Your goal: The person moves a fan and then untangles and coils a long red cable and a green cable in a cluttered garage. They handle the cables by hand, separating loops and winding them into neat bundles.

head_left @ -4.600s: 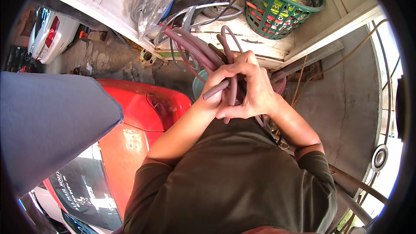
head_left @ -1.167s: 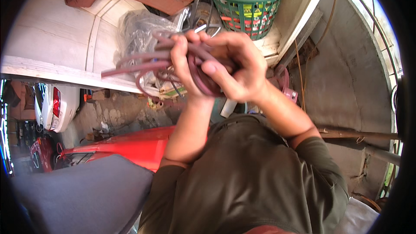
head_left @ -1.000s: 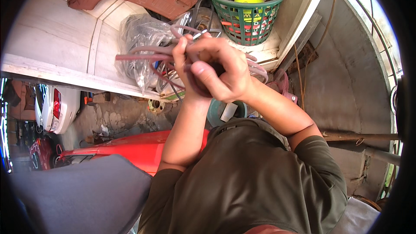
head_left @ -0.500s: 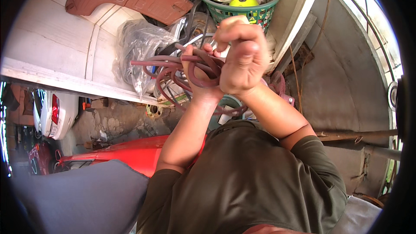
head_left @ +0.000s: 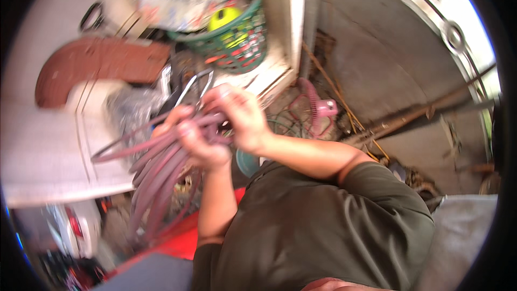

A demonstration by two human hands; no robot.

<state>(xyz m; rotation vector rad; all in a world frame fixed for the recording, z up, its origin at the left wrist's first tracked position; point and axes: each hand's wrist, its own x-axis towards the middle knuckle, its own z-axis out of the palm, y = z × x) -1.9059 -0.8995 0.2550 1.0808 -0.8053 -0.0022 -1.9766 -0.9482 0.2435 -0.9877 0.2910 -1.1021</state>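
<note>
A coil of dull maroon hose (head_left: 159, 167) hangs in several loops on the left side of the view, blurred by motion. My left hand (head_left: 204, 148) is closed around the gathered loops, with its thumb over them. At the right end of the bundle, my right hand (head_left: 242, 121) has its fingers curled over the hose, close beside the left hand. Part of its grip is smeared and hidden by the hose. Behind the hands lie a clear plastic bag (head_left: 129, 105) and a bent, light-coloured metal piece (head_left: 188, 89).
A green plastic basket (head_left: 256, 48) stands on the white surface (head_left: 48, 145), holding a yellow-green round item (head_left: 223, 17). A curved reddish-brown panel (head_left: 102, 62) lies to its left. A pink fan-like part (head_left: 323, 108) rests on the cluttered ground at right. Something red (head_left: 172, 237) is below the coil.
The view has turned, shifting the basket and panel left and down. Both hands have moved left and lower with the hose. My right hand, raised with loose fingers before, now curls onto the coil.
</note>
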